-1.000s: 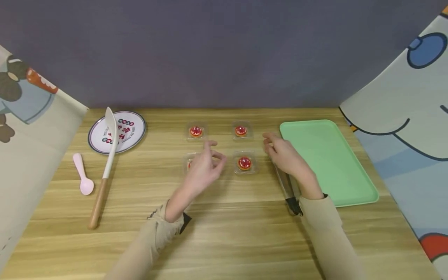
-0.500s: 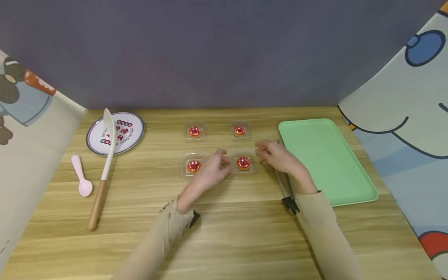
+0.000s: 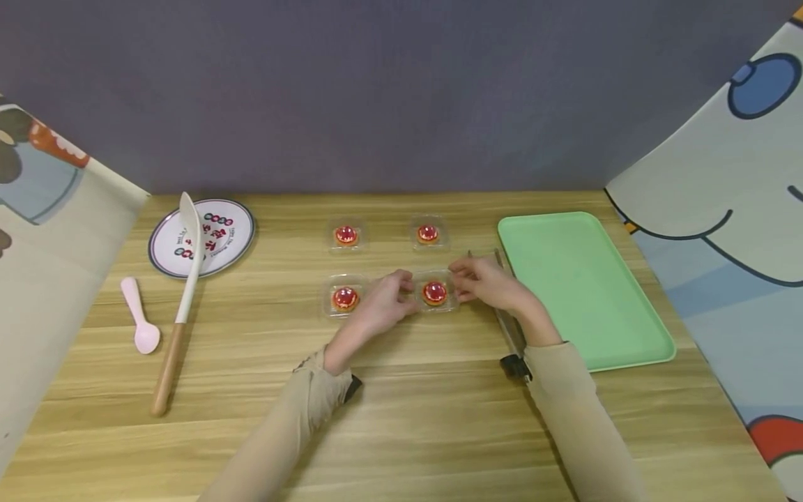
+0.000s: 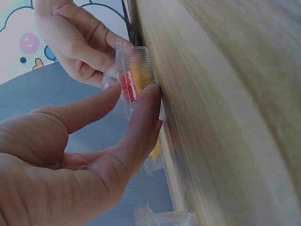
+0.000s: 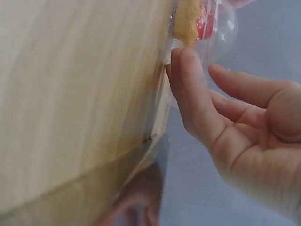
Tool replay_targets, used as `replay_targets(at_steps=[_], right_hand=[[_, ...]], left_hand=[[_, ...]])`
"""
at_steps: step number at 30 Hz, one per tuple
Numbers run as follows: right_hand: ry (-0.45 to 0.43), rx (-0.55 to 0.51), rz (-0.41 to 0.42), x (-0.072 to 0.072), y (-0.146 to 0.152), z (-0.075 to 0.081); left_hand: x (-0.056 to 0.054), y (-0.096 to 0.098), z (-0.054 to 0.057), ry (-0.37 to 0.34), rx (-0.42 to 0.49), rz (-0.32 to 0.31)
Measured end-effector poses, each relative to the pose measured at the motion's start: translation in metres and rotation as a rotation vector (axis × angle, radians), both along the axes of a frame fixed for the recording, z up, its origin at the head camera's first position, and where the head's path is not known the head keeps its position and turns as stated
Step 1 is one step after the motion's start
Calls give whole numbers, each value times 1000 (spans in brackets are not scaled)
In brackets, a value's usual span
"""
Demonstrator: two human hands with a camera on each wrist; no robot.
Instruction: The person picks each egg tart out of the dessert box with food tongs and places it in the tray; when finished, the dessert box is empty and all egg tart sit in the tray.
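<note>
Both hands are at a clear plastic box [image 3: 436, 291] holding a red-topped tart, the front right one of several such boxes. At its left side is my left hand [image 3: 383, 301]; in the left wrist view, thumb [image 4: 101, 106] and forefinger [image 4: 143, 106] stand apart on either side of the box's near edge. From the right, my right hand [image 3: 492, 282] reaches in, its fingertips [image 5: 188, 63] touching the box low down in the right wrist view, the thumb apart. Beside them, a second tart box [image 3: 345, 298] stands front left, with two others [image 3: 346, 235] behind.
Under the right forearm lie metal tongs [image 3: 509, 331] with a black end, next to a green tray [image 3: 596, 293]. On the left, a long white spoon with a wooden handle [image 3: 169, 362] leans across a patterned plate [image 3: 235, 251]. A small pink spoon [image 3: 146, 337] lies beside it.
My left hand has moved right and my right hand left and slightly down, both closing in on the front right box. The front left box has come into full view.
</note>
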State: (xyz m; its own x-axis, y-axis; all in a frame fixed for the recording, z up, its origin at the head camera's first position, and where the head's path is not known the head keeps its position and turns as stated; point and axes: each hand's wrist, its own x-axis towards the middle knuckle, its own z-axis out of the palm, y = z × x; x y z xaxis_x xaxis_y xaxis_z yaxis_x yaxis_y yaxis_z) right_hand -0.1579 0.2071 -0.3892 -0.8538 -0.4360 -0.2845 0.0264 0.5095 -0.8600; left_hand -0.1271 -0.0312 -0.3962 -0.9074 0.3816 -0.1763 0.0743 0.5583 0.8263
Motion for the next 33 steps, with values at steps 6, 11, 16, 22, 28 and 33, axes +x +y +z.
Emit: replay_targets(at_steps=[6, 11, 16, 22, 28, 33], right_hand=[[-40, 0, -33, -2, -1, -3], [-66, -11, -49, -2, -2, -3], [-70, -9, -53, -2, -2, -2], [-53, -14, -53, -1, -4, 0], [-53, -19, -50, 0, -3, 0], [-51, -16, -53, 1, -3, 5]], left_hand=[[-2, 0, 0, -12, 14, 8], [-1, 0, -1, -18, 27, 20], [-2, 0, -1, -16, 48, 31], [-3, 1, -2, -27, 69, 44], [-2, 2, -1, -29, 74, 43], [-2, 1, 1, -3, 52, 32]])
